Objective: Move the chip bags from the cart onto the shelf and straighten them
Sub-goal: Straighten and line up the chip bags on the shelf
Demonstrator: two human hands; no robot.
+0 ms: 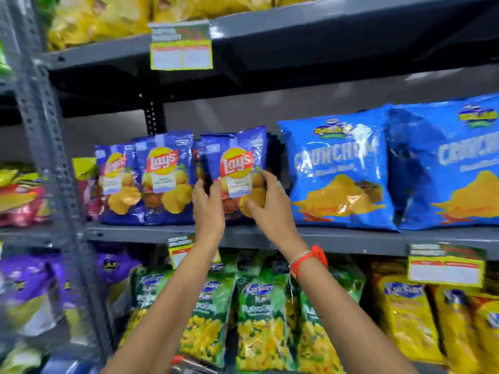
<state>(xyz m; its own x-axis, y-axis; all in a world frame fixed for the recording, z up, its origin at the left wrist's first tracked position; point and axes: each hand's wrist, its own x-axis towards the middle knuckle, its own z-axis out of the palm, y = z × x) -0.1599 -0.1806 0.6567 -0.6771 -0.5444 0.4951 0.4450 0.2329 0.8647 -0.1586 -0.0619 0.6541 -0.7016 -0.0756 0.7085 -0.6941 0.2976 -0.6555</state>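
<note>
A blue Lay's chip bag [237,160] stands upright on the grey middle shelf [351,236]. My left hand [208,206] grips its lower left edge and my right hand [270,203] grips its lower right side. Two more blue Lay's bags [164,174] stand upright just to its left, the far one partly hidden. Another bag behind the held one shows only as a sliver. The cart is out of view.
Two large blue Crunchex bags [337,168] stand right of my hands. Green and yellow snack bags [259,319] hang on the shelf below. A grey perforated upright post [51,147] borders the bay on the left. Price tags [181,48] hang from shelf edges.
</note>
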